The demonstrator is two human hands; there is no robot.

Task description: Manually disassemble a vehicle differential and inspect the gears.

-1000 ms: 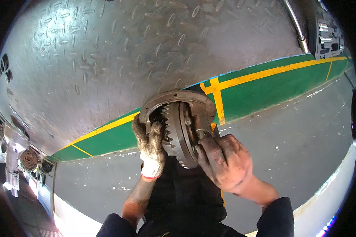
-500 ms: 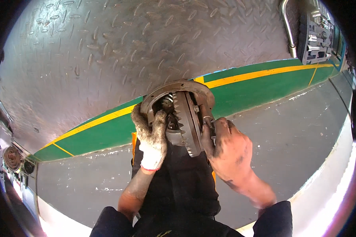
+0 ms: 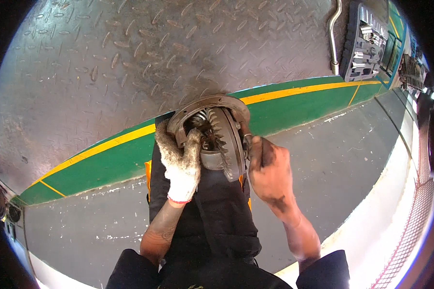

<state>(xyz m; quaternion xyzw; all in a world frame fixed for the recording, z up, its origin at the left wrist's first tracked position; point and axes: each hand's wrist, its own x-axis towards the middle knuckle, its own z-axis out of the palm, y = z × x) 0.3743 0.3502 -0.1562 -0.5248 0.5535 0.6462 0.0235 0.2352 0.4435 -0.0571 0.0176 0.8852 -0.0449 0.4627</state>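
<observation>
One metal housing [image 3: 210, 102], one large gear [image 3: 230, 144]. Clasped at eight o'clock by gloved left hand [image 3: 181, 163]; flanked at four o'clock by curled right hand [image 3: 271, 169], back up, grip unclear.

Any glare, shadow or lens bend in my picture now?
Head view: fisheye bows the yellow line; head view, upper left: pale sheen on the metal plate; head view, lower right: white strip washed out; head view, centre: shadow inside the housing.
</observation>
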